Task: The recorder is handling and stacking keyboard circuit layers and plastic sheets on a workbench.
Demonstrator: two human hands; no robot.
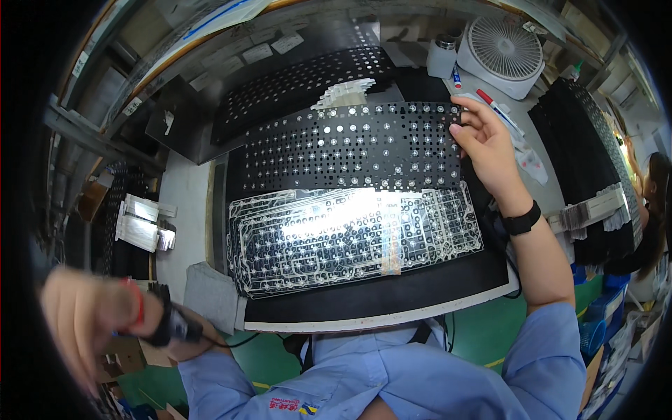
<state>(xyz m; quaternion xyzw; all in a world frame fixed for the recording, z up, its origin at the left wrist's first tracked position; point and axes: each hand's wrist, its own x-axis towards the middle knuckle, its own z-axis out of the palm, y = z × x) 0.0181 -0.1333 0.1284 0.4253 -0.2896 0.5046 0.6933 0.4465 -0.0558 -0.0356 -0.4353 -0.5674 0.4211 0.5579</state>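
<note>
My right hand (485,138) reaches forward and pinches the right edge of a black perforated keyboard plate (350,147), which is dotted with small silver domes. In front of that plate lies a clear membrane circuit sheet (350,234), shining under the lamp, on a black work mat (392,294). My left hand (87,315) is raised at the lower left, blurred, its fingers spread and nothing visible in them. It is well clear of the mat. A black wrist strap with a cord (175,327) sits on that wrist.
More black perforated plates (294,80) lean at the back, and a stack (588,161) stands at the right. A white desk fan (500,52), a small white bottle (441,56) and a red-capped pen (497,108) sit at the far right. Another person (654,203) is at the right edge.
</note>
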